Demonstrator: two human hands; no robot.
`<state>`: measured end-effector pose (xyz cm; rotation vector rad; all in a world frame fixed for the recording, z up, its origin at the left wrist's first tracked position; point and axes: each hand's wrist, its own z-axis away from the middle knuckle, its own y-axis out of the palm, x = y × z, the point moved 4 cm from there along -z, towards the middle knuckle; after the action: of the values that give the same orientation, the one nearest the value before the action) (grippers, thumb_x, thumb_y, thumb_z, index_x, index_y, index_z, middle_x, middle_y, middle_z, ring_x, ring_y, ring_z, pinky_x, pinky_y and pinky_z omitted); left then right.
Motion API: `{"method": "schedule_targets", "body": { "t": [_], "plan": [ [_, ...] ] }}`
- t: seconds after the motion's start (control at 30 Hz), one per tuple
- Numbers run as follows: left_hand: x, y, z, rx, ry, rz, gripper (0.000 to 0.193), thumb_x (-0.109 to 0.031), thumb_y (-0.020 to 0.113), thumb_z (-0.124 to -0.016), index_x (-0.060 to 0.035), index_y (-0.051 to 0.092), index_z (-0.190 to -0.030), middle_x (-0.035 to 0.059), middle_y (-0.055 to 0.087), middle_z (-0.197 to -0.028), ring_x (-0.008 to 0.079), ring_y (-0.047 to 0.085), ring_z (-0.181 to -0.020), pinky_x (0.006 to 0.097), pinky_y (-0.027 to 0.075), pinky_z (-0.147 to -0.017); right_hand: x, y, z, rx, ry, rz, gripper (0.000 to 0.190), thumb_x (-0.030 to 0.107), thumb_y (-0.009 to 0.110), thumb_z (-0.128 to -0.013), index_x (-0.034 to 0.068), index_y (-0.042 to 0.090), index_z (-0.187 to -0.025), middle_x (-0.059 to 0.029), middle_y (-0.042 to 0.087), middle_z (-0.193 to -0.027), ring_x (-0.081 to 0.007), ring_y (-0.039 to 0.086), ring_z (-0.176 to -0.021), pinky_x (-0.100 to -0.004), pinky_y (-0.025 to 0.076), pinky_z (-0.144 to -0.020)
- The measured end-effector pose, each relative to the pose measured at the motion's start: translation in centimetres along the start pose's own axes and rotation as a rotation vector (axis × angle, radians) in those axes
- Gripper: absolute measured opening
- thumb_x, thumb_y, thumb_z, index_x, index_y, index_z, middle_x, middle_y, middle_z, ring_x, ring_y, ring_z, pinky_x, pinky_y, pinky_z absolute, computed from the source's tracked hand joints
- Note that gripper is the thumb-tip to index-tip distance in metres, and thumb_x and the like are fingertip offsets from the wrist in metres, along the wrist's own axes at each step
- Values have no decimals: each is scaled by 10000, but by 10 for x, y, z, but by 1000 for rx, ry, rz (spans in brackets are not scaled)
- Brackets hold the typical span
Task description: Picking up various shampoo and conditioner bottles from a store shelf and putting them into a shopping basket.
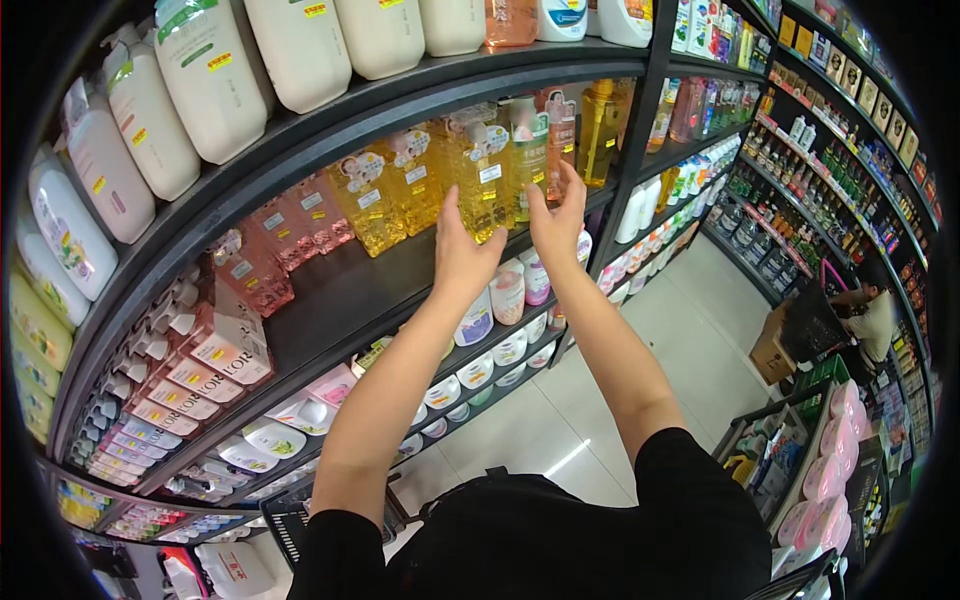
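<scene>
Both my arms reach toward a dark shelf of bottled toiletries. My left hand (466, 251) is at the lower left of a clear bottle of golden liquid (487, 206), with thumb and fingers spread; whether it touches the bottle I cannot tell. My right hand (559, 217) has its fingers apart in front of a green-labelled bottle (531, 150) and a pink bottle (561, 124), partly hiding the pink one. No bottle is plainly gripped by either hand. More golden bottles (369, 206) stand to the left, and a golden pump bottle (598, 139) stands at the right.
Large cream bottles (214, 82) line the shelf above. Pink bottles (251, 270) and boxed pump bottles (232, 349) stand left. A shelf upright (641, 142) rises at right. Behind me are a shopping basket (285, 525) and pink packs (829, 457). A person (874, 322) handles a black crate (810, 322).
</scene>
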<state>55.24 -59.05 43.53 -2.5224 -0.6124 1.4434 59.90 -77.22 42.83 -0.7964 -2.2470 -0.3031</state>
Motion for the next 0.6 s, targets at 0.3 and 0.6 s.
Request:
{"method": "schedule_targets", "body": {
  "t": [0.3, 0.6],
  "plan": [
    [27, 7, -22, -84, -147, 245, 822, -211, 812, -852, 22, 363, -1501, 287, 578, -1397, 367, 590, -1299, 424, 464, -1094, 9, 9, 15, -19, -124, -6, 597, 159, 740, -901, 10, 506, -1429, -179, 541, -1336, -279, 545, -1208, -387, 436, -1024],
    [47, 7, -20, -101, -120, 142, 665, -122, 776, -915, 45, 421, -1452, 208, 614, -1350, 281, 608, -1242, 385, 494, -1047, 0, 5, 7, -24, 15, -121, 530, 132, 743, -907, 5, 524, -1374, -184, 534, -1334, -309, 526, -1214, -380, 433, -1014]
  ]
}}
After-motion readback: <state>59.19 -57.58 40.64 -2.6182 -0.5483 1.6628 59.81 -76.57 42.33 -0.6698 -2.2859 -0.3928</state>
